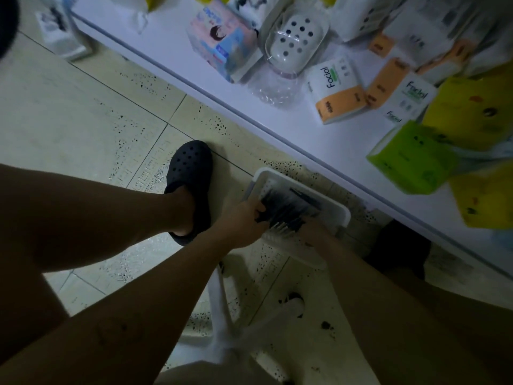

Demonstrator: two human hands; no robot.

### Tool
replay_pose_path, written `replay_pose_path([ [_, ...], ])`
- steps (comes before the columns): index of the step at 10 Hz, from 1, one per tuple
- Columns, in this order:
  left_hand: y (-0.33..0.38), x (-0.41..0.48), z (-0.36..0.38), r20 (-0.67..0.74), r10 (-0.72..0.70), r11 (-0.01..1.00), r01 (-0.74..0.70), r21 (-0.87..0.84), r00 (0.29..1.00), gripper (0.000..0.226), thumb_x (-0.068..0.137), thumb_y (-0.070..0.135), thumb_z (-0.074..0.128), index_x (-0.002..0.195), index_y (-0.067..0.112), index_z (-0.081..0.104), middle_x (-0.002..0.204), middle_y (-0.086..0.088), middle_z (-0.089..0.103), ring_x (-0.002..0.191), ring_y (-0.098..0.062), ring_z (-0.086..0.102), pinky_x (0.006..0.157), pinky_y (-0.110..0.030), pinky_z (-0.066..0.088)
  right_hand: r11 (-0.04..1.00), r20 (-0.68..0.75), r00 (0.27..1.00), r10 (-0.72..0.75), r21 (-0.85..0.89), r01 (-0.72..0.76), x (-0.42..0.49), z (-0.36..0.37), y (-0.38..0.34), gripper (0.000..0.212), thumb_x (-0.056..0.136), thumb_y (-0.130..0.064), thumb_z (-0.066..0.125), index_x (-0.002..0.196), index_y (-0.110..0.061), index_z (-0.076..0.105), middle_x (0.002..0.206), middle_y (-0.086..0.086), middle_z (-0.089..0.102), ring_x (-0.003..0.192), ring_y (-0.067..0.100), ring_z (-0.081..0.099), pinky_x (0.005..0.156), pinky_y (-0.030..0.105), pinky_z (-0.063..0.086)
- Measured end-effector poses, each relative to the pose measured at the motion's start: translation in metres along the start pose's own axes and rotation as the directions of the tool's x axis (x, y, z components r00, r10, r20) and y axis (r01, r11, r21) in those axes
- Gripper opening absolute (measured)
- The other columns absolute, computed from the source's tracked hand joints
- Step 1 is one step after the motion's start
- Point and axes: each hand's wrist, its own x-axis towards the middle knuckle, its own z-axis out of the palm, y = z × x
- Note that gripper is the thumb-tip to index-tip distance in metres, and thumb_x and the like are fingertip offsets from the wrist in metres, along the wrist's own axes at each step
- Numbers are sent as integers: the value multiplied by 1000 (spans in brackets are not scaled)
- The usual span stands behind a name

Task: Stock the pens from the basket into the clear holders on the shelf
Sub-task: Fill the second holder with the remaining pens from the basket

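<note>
Left hand (244, 220): we clench it round the pens (291, 207).
Right hand (313, 232): against the pens; grip we cannot tell.
Pens: between our hands, inside the basket (337, 211) on the floor (83, 107).

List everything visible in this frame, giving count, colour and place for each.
basket: one, white, on the floor beside the shelf
pens: one bundle, dark, too blurred to count, in the basket
shelf: one, white, across the upper right
soap dish: one, white with holes, in clear wrap, on the shelf
tissue packs: several, white and orange, on the shelf
green pack: one, on the shelf, right
yellow packs: at least two, far right
clog: one, black, on the person's foot
floor: pale tiles
left hand: grips the pens
right hand: at the pens' other end, grip unclear
</note>
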Motion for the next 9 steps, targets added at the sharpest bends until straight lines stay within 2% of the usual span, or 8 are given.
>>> replay_pose_path([
  [1,-2,2,4,14,18,1000,-18,-14,1000,32,93,28,57,123,17,57,119,-7,61,107,-22,59,92,-34,51,966,32,999,-17,-257,25,-4,2,-4,39,101,-5,37,66,-20,33,66,-1,29,57,11,30,56,20,31],
  [2,-4,6,8,42,7,1000,-6,-26,999,29,93,26,56,120,17,59,114,-7,63,103,-23,60,90,-39,53,935,12,998,-61,-350,61,-4,4,-6,34,100,-5,39,69,-18,36,67,-1,28,59,12,33,63,21,36],
  [3,-5,11,10,59,-8,1000,9,-15,998,28,93,27,56,119,16,58,113,-9,63,102,-24,61,90,-42,53,927,87,990,-115,-350,138,-4,4,-5,11,99,-7,43,93,-17,43,74,-9,33,62,-2,30,58,10,32],
  [5,-4,15,10,73,-21,1000,21,3,997,32,93,25,57,123,13,55,118,-12,62,107,-25,59,93,-39,51,994,22,999,35,-108,-33,-6,9,-13,6,100,-13,40,97,-18,42,72,-9,34,60,3,33,48,12,38],
  [6,-6,21,10,74,-13,998,9,63,997,35,93,27,57,125,14,54,119,-12,61,108,-27,59,94,-40,51,957,3,998,70,-283,-66,-11,12,-22,13,101,-12,43,94,-17,53,88,10,50,78,20,51,60,27,39],
  [7,-9,35,18,85,-15,996,7,93,996,39,90,31,58,127,19,51,120,-7,59,106,-23,58,93,-39,51,966,-120,992,40,-249,-69,-20,10,-23,31,102,-12,42,131,-7,50,134,16,50,125,32,48,100,41,41],
  [8,-5,50,30,110,17,990,-32,134,994,30,92,29,55,118,13,57,112,-7,60,96,-20,57,83,-32,51,998,-180,984,-13,-58,2,-28,11,-10,31,103,-12,38,128,-2,53,134,16,53,119,29,53,99,39,44],
  [9,1,65,39,117,44,991,-59,120,992,25,93,24,53,109,6,63,107,-12,63,99,-27,59,86,-37,52,959,-191,981,-16,276,69,-39,16,2,28,95,-13,57,116,4,64,111,20,67,96,31,63,91,44,52],
])
